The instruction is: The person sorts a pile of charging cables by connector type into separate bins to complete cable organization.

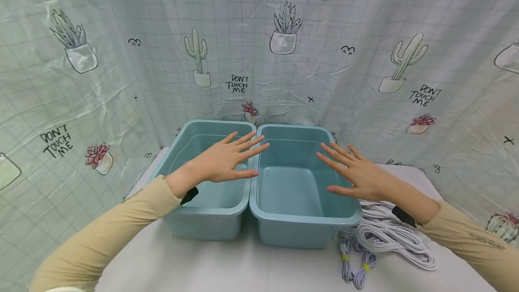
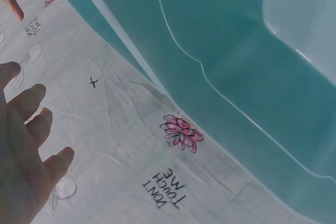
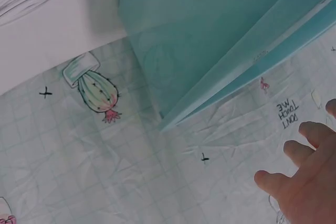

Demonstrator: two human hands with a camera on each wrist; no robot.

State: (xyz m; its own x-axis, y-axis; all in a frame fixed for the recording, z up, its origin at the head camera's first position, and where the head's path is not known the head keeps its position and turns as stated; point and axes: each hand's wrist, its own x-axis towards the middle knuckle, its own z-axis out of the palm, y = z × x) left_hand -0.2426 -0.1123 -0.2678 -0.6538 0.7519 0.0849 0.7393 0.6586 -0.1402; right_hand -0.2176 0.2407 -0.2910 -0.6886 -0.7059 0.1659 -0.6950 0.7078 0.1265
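L hand (image 1: 229, 159) wide open, fingers straight + spread, nothing held. It shows over L tub (image 1: 207, 226), fingertips pointing approx 2 o'clock, reaching across the rims betw the two tubs. R hand (image 1: 361, 172) same: fully open, fingers fanned, nothing held, pointing approx 10 o'clock over the right side of R tub (image 1: 289, 190).

Tubs, both blue, sit w/ rims side by side nr mid-table: L tub at abt 8 o'clock in head view, R tub at abt 5. White cables (image 1: 399, 238), coiled in a heap, lie at R tub's 4 o'clock, just beside it, partly hidden by R hand & wrist. Lilac cables (image 1: 359, 277), bundled w/ yellow ties (image 1: 366, 266), at R tub's 5 o'clock.

L wrist cam: L hand at 8 o'clock, L tub filling 12 to 4. R wrist cam: R hand at 4, R tub's outer wall at 12 to 1, bit of white cable at 10.

Table (image 1: 259, 269) white, w/ cactus-print curtain (image 1: 259, 57) behind, 9 round to 3. Tan sleeves (image 1: 121, 220) come in from 8 & 4 o'clock.
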